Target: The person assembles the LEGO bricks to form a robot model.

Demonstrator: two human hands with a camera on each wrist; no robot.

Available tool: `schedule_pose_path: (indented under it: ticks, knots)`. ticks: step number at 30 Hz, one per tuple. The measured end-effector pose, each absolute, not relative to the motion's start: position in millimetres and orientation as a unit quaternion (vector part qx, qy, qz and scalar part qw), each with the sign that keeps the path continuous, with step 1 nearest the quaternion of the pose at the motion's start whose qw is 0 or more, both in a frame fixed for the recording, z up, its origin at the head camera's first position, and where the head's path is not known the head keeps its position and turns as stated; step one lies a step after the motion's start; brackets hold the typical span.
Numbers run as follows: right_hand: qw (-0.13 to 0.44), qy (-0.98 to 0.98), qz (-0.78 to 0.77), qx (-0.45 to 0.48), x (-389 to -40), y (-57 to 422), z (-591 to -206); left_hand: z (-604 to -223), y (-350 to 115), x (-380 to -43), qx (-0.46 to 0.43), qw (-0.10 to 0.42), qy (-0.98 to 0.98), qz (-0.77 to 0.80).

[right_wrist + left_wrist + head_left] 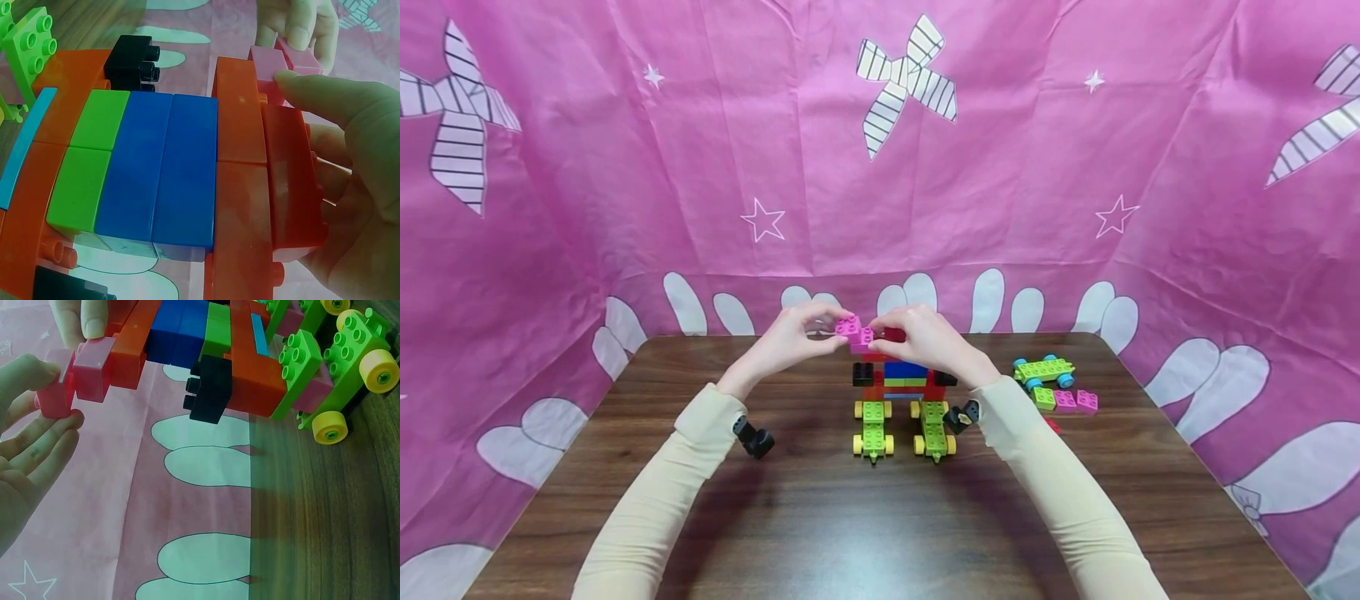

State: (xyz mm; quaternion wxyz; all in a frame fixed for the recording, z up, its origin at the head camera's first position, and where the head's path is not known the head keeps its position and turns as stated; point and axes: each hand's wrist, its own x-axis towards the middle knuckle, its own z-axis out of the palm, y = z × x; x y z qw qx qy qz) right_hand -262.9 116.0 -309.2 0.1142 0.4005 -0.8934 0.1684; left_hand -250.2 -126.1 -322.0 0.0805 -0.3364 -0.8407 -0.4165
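My left hand (792,340) pinches a pink brick (57,384) between thumb and fingers. That brick sits offset on another pink brick (94,370), which touches the orange-red top row of a standing block figure. Thumb and index finger of my right hand (931,340) pinch this lower pink brick; its other fingers lie behind the red brick (294,181). Below come blue bricks (159,172), green bricks (87,156) and a black brick (130,62) jutting out to the side. Two green wheeled bases (873,435) with yellow wheels carry the figure.
Right of the figure lies a green wheeled base with blue wheels (1045,371). In front of it are a green brick (1042,398), pink bricks (1065,400) and a red piece (1052,426), partly hidden by the right sleeve. A pink curtain (880,208) hangs behind the wooden table (820,533).
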Motion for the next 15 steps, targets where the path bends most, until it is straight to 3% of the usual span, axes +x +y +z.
schedule_pose_path:
  ticks: [15]
  knots:
    - [0.117, -0.897, 0.167, 0.393, -275, 108, -307, -321, -133, -273, -0.353, 0.068, -0.842, -0.402]
